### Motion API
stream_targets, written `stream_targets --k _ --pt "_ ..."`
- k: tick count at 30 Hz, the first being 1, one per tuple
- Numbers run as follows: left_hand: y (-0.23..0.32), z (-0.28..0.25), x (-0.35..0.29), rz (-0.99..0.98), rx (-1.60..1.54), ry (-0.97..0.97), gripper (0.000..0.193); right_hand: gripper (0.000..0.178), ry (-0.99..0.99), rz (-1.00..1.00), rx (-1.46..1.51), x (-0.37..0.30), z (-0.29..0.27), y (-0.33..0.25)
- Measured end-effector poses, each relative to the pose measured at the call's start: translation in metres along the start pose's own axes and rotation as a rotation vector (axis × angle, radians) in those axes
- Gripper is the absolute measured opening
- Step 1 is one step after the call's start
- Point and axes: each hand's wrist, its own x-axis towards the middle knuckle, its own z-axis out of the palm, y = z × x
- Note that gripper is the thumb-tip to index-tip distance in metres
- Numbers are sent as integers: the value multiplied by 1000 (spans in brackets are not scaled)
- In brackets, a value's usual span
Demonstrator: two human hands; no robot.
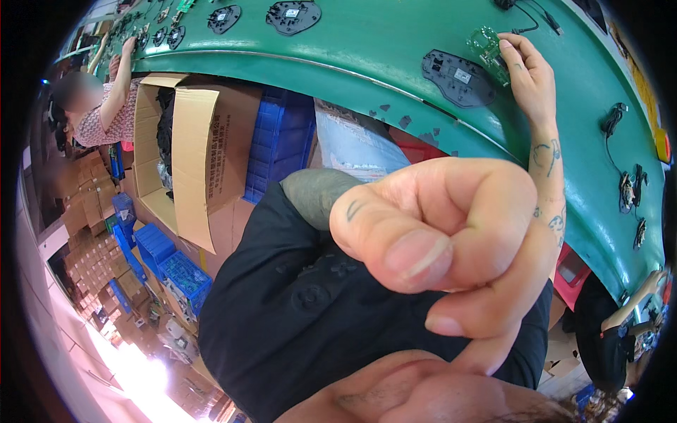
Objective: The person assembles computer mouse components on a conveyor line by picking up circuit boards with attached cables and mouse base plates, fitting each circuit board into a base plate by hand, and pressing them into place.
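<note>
My right hand (pixel 525 74) reaches out over the green workbench, its thumb and fingers closed on the edge of a green circuit board (pixel 485 48). Beside that board lies a black plastic shell (pixel 451 81) with a pale label, flat on the bench. Close to the camera is my left hand (pixel 451 233), raised over my lap, fingers curled in and thumb pressed toward the index finger. Whether anything sits inside its curl is hidden. A black cable (pixel 525 28) with a plug lies just beyond my right hand.
More black shells (pixel 293 17) lie along the bench (pixel 352 53). Cabled parts (pixel 626 190) are at the right. An open cardboard box (pixel 194 155) and blue crates (pixel 278 144) stand below the bench edge. Co-workers (pixel 106 116) are at far left and lower right.
</note>
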Motion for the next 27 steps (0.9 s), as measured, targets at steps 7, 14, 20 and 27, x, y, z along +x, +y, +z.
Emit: stream_targets --k 7,14,20,27 --pt "25 -12 5 -161 -93 4 15 26 -27 2 175 8 -6 20" --pt "122 -154 86 32 1406 -100 32 34 -590 42 585 -2 -28 -7" --pt "123 -203 92 -726 1745 -36 48 43 -766 -53 719 -6 -54 7" --pt "181 -188 67 -604 2593 -22 40 18 -34 227 645 13 -49 12"
